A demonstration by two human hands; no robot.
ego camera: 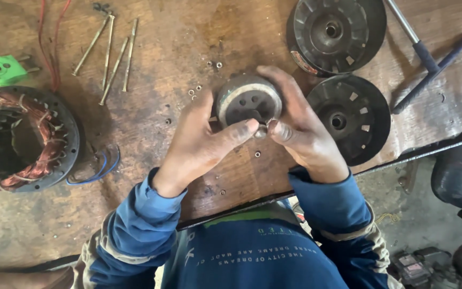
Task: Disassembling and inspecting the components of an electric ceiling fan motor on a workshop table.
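Head camera looks down on a round grey metal motor rotor (248,101) held above a worn wooden workbench (188,48), the left hand (201,142) and right hand (300,126) both gripping it, fingertips pinching at its front edge. Two dark slotted end covers (354,118) lie just right; a copper-wound stator (19,139) and long brass bolts (113,53) lie left.
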